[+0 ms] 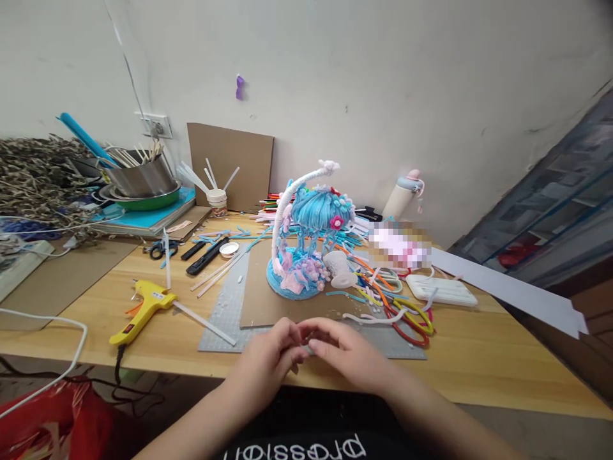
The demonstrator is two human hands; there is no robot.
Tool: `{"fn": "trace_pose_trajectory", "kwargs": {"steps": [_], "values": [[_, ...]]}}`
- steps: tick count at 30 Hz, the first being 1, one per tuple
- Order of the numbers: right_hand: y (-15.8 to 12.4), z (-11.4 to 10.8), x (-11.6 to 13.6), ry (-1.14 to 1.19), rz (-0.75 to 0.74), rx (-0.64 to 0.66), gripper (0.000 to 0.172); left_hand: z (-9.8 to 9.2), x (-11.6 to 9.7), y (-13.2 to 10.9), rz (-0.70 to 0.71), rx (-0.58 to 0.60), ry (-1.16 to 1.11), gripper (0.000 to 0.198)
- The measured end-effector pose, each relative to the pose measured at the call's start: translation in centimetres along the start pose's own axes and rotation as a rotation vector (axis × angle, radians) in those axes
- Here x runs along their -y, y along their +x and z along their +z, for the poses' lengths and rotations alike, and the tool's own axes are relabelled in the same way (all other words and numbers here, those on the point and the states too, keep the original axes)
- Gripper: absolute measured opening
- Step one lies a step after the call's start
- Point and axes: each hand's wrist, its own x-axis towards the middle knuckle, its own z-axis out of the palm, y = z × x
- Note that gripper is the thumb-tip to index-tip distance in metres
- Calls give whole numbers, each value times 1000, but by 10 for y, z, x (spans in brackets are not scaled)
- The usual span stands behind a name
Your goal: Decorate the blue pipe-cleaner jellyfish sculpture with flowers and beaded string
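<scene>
My left hand (279, 350) and my right hand (341, 350) meet at the front edge of the grey cutting mat (218, 342). Both are closed, fingertips together; a small pale bit shows between them, too hidden to name. Just beyond stands a jellyfish-like craft lamp (318, 211) of blue fuzzy stems, with a curved white arm and a round base of pink and blue pieces. It rests on a brown cardboard sheet (258, 313). A white spool (341, 269) touches or nearly touches the base on its right. Neither hand touches the lamp.
On the left lie a yellow glue gun (143, 310), a black cutter (207, 257) and scissors (158, 249). Coloured fuzzy stems (407, 316) are heaped at right, near a white power bank-like box (441, 291). A bottle (402, 198) and a paper cup (218, 203) stand behind.
</scene>
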Motion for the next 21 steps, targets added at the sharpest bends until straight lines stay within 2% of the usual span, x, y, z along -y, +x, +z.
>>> {"fn": "trace_pose_trajectory", "kwargs": {"steps": [3,7,12,15,17,19,21], "values": [[12,10,2,317,61,154,35,-4,-5,0,26,-9,156,11],[28,17,5,380,99,211,46,-14,2,2,40,-182,265,19],[45,13,14,535,238,290,39,-23,14,4,82,-359,208,31],[53,13,14,563,225,259,33,-24,17,6,123,-361,108,33],[57,14,11,626,218,262,30,-32,23,7,163,-395,46,30],[59,14,6,708,226,274,26,-52,32,3,168,-569,58,29],[61,13,1,767,236,267,23,-84,44,-6,57,-884,274,30]]}}
